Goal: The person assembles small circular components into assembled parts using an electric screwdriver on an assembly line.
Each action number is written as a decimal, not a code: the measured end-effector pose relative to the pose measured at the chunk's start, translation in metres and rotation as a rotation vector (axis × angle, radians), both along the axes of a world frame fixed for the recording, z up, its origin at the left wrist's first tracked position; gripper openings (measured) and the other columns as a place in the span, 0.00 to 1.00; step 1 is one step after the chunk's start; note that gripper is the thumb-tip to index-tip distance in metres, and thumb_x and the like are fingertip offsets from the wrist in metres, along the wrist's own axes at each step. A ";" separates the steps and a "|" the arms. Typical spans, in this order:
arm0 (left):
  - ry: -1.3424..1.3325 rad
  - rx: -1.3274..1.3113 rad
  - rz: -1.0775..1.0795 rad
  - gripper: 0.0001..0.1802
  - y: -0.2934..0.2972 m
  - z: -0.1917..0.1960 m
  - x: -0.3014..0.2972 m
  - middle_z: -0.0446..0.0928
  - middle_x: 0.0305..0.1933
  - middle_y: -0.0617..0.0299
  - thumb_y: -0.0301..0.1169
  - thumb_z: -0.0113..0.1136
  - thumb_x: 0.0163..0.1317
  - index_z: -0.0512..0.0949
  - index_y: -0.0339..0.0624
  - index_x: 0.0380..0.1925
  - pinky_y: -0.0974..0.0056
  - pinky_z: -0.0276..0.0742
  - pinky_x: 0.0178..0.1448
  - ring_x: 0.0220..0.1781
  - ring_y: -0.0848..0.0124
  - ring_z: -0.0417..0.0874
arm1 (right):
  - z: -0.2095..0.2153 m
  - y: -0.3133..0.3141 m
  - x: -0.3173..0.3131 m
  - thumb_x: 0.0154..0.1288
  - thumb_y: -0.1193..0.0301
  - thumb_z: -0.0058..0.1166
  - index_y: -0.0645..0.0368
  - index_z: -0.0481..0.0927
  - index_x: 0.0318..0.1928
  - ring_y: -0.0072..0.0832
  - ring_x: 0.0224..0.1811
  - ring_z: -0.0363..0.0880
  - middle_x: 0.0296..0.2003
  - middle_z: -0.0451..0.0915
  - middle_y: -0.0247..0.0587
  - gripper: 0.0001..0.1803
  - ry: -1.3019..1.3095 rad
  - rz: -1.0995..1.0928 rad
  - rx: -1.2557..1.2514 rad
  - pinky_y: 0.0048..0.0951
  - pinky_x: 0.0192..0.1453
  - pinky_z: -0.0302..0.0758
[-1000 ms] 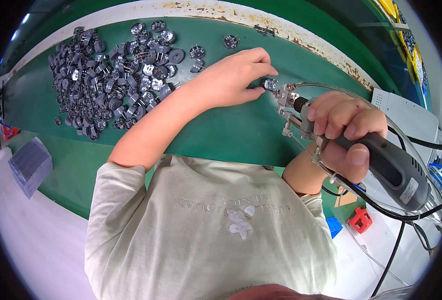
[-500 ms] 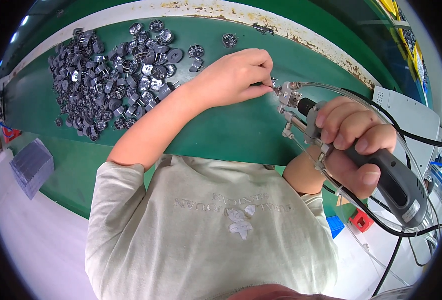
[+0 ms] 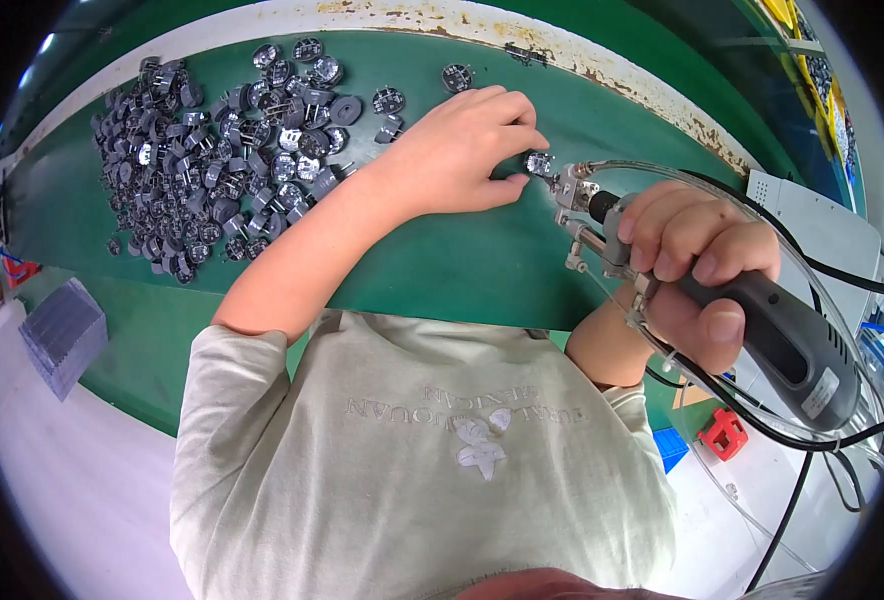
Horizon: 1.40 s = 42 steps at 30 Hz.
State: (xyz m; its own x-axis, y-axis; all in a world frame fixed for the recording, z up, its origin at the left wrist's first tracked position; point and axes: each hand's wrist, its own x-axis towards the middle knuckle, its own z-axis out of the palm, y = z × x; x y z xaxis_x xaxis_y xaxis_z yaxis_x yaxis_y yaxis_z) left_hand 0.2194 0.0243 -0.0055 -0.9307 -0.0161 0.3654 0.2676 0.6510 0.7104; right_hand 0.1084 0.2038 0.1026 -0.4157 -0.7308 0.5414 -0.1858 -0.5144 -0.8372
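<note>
My right hand (image 3: 697, 260) is wrapped around a grey and black powered screwdriver (image 3: 782, 340) with metal fittings and clear hoses at its front. The tool's tip points left and ends just beside a small round part (image 3: 539, 163) with a shiny, circuit-board-like face. On the other side of that part is my left hand (image 3: 477, 150), its thumb and index finger apart, fingertips close at the part's edge; whether they touch it is hard to see. Several similar round dark parts with pins form a large pile (image 3: 202, 170) to the left, and a few lie singly near my left wrist.
A worn white ledge (image 3: 402, 18) runs along the far side of the green work surface (image 3: 432, 265). At right are a light grey box (image 3: 812, 220), black cables and hoses. Below lie a red item (image 3: 724, 434) and a blue bin (image 3: 671, 450); a grey box (image 3: 64, 338) is at left.
My left thumb and index finger have spread from a pinch, exposing the round part at their tips. The screwdriver's rear end and my right hand have shifted slightly.
</note>
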 end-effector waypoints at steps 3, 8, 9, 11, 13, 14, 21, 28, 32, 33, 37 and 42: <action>-0.020 -0.028 -0.013 0.19 0.000 -0.002 0.000 0.76 0.43 0.57 0.28 0.69 0.48 0.82 0.38 0.43 0.57 0.76 0.52 0.47 0.57 0.78 | 0.001 0.000 -0.001 0.63 0.56 0.56 0.55 0.67 0.34 0.30 0.20 0.73 0.22 0.72 0.37 0.17 0.012 0.004 0.007 0.39 0.29 0.75; -0.028 -0.021 -0.015 0.18 0.000 -0.003 0.001 0.76 0.42 0.58 0.27 0.68 0.49 0.82 0.39 0.42 0.56 0.76 0.53 0.47 0.58 0.78 | 0.000 -0.001 -0.001 0.64 0.56 0.56 0.55 0.67 0.34 0.30 0.20 0.73 0.22 0.72 0.37 0.17 0.009 0.013 0.014 0.39 0.29 0.75; -0.030 -0.020 -0.013 0.18 0.001 -0.003 0.001 0.76 0.42 0.58 0.27 0.68 0.49 0.82 0.39 0.42 0.56 0.76 0.53 0.47 0.58 0.78 | 0.000 -0.001 -0.001 0.64 0.56 0.56 0.55 0.66 0.34 0.30 0.20 0.73 0.22 0.72 0.37 0.17 0.013 0.021 0.012 0.39 0.29 0.75; -0.029 -0.017 -0.016 0.17 0.001 -0.003 0.001 0.76 0.42 0.58 0.27 0.68 0.49 0.82 0.39 0.42 0.56 0.76 0.53 0.47 0.58 0.78 | 0.000 -0.002 0.000 0.64 0.56 0.56 0.55 0.66 0.34 0.30 0.20 0.73 0.22 0.71 0.37 0.18 0.015 0.021 0.013 0.39 0.29 0.75; -0.027 -0.019 -0.017 0.17 0.001 -0.004 0.001 0.76 0.42 0.58 0.28 0.68 0.49 0.82 0.39 0.42 0.56 0.75 0.52 0.47 0.58 0.77 | 0.000 -0.002 0.001 0.64 0.56 0.56 0.55 0.66 0.34 0.30 0.19 0.73 0.21 0.71 0.37 0.18 0.017 0.021 0.013 0.39 0.29 0.75; -0.024 -0.021 -0.018 0.17 0.001 -0.004 0.001 0.76 0.42 0.58 0.28 0.68 0.49 0.83 0.39 0.42 0.56 0.75 0.52 0.47 0.58 0.77 | 0.000 -0.002 0.001 0.64 0.56 0.57 0.55 0.66 0.34 0.30 0.19 0.73 0.21 0.71 0.37 0.18 0.023 0.021 0.018 0.39 0.29 0.75; -0.030 -0.030 -0.021 0.15 -0.001 -0.005 -0.002 0.75 0.42 0.58 0.29 0.68 0.50 0.82 0.39 0.40 0.56 0.74 0.53 0.47 0.58 0.77 | 0.006 -0.013 0.009 0.65 0.61 0.57 0.56 0.66 0.33 0.30 0.19 0.72 0.21 0.71 0.37 0.16 0.055 -0.022 0.111 0.39 0.28 0.76; -0.041 -0.050 -0.048 0.14 -0.001 0.007 -0.002 0.75 0.42 0.57 0.29 0.68 0.51 0.81 0.40 0.39 0.55 0.73 0.53 0.48 0.56 0.76 | 0.005 -0.022 0.019 0.66 0.63 0.60 0.59 0.68 0.31 0.31 0.19 0.71 0.20 0.71 0.38 0.16 0.019 -0.133 0.143 0.37 0.28 0.76; -0.095 -0.062 -0.035 0.14 0.000 0.008 -0.001 0.75 0.41 0.57 0.31 0.68 0.51 0.82 0.40 0.39 0.54 0.73 0.54 0.48 0.56 0.77 | -0.006 -0.019 0.021 0.55 0.76 0.67 0.61 0.70 0.30 0.31 0.23 0.76 0.22 0.76 0.41 0.14 -0.128 -0.124 -0.033 0.34 0.30 0.77; -0.078 -0.092 -0.035 0.14 -0.004 0.015 0.000 0.75 0.41 0.57 0.31 0.68 0.51 0.82 0.40 0.39 0.54 0.73 0.54 0.48 0.56 0.77 | -0.001 -0.015 0.023 0.56 0.71 0.69 0.60 0.70 0.32 0.31 0.22 0.76 0.22 0.75 0.40 0.17 -0.123 -0.139 -0.115 0.34 0.30 0.77; -0.130 -0.235 0.043 0.13 -0.028 0.048 -0.024 0.77 0.40 0.55 0.32 0.68 0.51 0.83 0.42 0.38 0.54 0.75 0.54 0.48 0.55 0.78 | 0.022 0.010 0.020 0.61 0.58 0.70 0.59 0.70 0.37 0.32 0.21 0.75 0.23 0.76 0.40 0.23 -0.076 -0.215 -0.300 0.37 0.29 0.78; -0.282 -0.310 0.325 0.18 -0.100 0.038 -0.119 0.80 0.49 0.53 0.40 0.66 0.54 0.86 0.44 0.42 0.54 0.79 0.58 0.53 0.54 0.81 | -0.003 0.010 0.007 0.58 0.64 0.72 0.61 0.72 0.36 0.31 0.21 0.76 0.23 0.76 0.41 0.21 -0.114 -0.281 -0.272 0.37 0.29 0.78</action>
State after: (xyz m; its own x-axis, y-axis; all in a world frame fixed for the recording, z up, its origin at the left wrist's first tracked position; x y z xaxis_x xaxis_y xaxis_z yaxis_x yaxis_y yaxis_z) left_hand 0.1004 -0.0756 0.0321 -0.9586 -0.2507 0.1351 -0.1562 0.8595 0.4867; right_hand 0.1153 0.2136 0.0992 -0.6471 -0.4173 0.6381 -0.2644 -0.6622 -0.7011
